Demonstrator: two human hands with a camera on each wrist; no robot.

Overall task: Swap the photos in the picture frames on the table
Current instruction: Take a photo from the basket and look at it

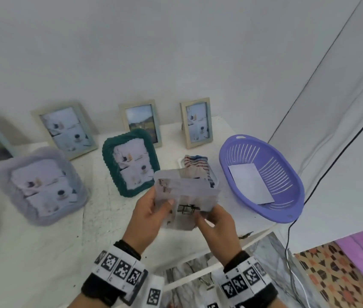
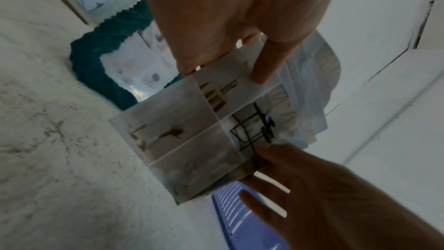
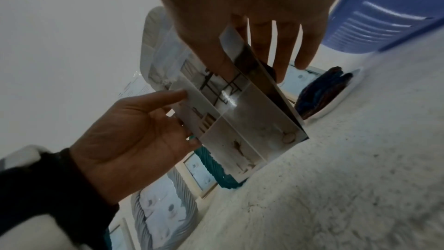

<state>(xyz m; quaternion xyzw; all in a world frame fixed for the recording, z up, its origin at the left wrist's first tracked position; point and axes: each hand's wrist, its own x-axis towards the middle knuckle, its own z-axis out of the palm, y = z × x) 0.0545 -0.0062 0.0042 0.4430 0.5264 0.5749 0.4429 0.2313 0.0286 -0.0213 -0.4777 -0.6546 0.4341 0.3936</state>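
- photos (image 1: pixel 185 196) were thin, light and a bit glossy, so i judged they could bend or slip; best taken by the edges
- they showed a four-part collage with pale scenes and black line shapes
- left hand (image 1: pixel 148 215) pinched the small stack by its left side, thumb on top
- right hand (image 1: pixel 217 227) pinched the front sheet's lower corner
- the stack was held above the table (image 1: pixel 49 252), near the teal frame (image 1: pixel 131 162)

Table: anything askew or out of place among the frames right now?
One thing: a multicoloured frame lies flat near the basket, while the other frames stand upright. A loose white sheet lies in the basket. The left hand and right hand hold a stack of photos above the table. Nothing looks spilled or damaged.
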